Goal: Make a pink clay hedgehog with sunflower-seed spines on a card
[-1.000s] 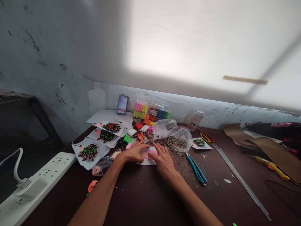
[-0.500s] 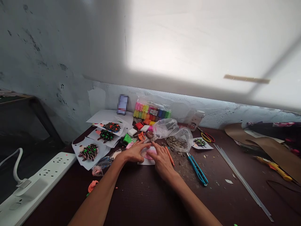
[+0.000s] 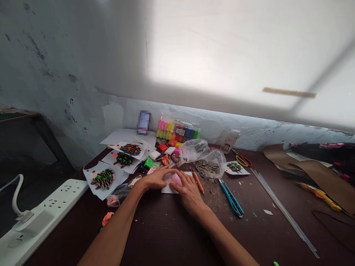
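Observation:
A small white paper (image 3: 166,190) lies on the dark table between my hands, with a flattened patch of pink clay (image 3: 175,180) on it. My right hand (image 3: 190,189) rests over the paper's right side, fingers stretched out and touching the clay. From the left, my left hand (image 3: 157,178) reaches over the paper with its fingers extended and thumb apart. Its fingertips meet those of the right hand near the clay's far edge. Just right of the right hand is an orange pen-like tool (image 3: 198,183). Part of the clay is hidden beneath my fingers.
Seed-covered hedgehog pictures (image 3: 103,179) lie left. Behind are clay packs (image 3: 179,131), a phone (image 3: 143,122) and a bottle (image 3: 230,141). Rightward lie a bag of seeds (image 3: 206,167), a teal-handled cutter (image 3: 232,198), scissors (image 3: 244,160) and clear sticks (image 3: 285,212). A power strip (image 3: 52,207) borders the left.
My fingers have shifted slightly on the pink clay, and more of the paper's right edge shows. The whole view has moved a little; the surrounding things stay in place.

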`<state>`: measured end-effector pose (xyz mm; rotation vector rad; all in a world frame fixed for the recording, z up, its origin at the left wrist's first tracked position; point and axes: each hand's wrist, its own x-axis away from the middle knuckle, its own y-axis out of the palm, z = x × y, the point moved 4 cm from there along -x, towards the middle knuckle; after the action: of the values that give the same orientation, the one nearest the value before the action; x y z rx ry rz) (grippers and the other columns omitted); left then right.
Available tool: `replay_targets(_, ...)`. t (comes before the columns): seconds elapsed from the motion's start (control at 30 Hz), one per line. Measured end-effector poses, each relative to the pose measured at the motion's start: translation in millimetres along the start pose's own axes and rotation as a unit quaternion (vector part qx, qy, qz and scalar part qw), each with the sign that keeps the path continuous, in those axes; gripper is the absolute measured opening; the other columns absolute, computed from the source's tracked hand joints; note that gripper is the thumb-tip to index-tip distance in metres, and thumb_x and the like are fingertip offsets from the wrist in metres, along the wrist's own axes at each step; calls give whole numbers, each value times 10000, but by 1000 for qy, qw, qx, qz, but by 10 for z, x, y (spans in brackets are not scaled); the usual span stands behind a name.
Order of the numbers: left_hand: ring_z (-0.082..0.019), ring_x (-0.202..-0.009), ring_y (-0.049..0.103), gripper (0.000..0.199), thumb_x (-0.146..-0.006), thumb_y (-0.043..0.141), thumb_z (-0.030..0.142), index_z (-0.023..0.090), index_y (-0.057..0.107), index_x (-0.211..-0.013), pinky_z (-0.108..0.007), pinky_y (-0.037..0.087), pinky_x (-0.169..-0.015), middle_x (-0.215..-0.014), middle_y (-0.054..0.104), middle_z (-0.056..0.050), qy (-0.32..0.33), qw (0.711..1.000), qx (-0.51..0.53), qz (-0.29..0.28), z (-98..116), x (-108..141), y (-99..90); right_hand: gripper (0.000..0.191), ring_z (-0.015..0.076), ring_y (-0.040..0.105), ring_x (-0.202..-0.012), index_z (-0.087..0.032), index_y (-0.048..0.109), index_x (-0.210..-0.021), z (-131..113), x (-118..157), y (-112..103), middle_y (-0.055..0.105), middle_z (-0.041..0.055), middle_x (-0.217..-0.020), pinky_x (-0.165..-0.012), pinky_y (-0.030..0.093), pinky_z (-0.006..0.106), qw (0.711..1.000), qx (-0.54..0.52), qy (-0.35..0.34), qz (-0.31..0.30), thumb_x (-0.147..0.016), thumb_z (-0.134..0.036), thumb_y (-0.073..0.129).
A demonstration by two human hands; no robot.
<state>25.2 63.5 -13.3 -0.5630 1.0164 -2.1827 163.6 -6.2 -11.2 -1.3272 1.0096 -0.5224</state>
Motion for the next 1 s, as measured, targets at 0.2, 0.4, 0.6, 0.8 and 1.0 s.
replay_targets(0.2, -264, -1422, 200, 791, -610, 502, 76, 207, 420, -1386, -429, 154, -1176, -1490, 367, -43, -2, 1000, -1, 2, -44, -22, 26, 397, 271, 376, -1315, -313, 623, -1206, 131, 33, -21, 385, 104, -1466, -1048, 294, 465, 998, 23, 51, 7, -875, -116, 526)
replay_targets(0.4, -254, -1417, 221, 757, -625, 505, 91, 221, 440, -1368, -434, 170, -1170, -1472, 397, -44, 4, 1000, -20, 21, -58, -46, 56, 408, 259, 344, -1346, -329, 598, -1236, 202, 82, 26, 370, 99, -1478, -1095, 230, 479, 996, 43, 62, -36, -881, -140, 527)
replay_targets(0.6, -226, -1411, 246, 682, -664, 501, 124, 213, 474, -1340, -443, 112, -1181, -1432, 455, -51, 9, 997, -53, 47, -26, -62, 66, 522, 263, 335, -1353, -330, 509, -1327, 205, 84, 19, 312, 113, -1504, -1094, 244, 457, 994, 62, 80, -36, -866, -85, 500)
replay_targets(0.8, -214, -1413, 241, 659, -680, 495, 125, 219, 480, -1333, -421, 117, -1183, -1435, 452, -46, 7, 997, -54, 52, -6, -49, 61, 457, 266, 319, -1364, -373, 527, -1302, 176, 57, 28, 315, 75, -1509, -1102, 218, 455, 993, 51, 80, -69, -897, -162, 509)
replay_targets(1.0, -220, -1419, 223, 693, -655, 483, 101, 198, 474, -1342, -428, 126, -1183, -1442, 440, -57, -3, 998, -47, 45, 29, -28, 48, 412, 276, 311, -1369, -368, 558, -1275, 170, 27, 15, 306, 77, -1512, -1105, 206, 453, 989, 49, 114, -79, -905, -193, 507)
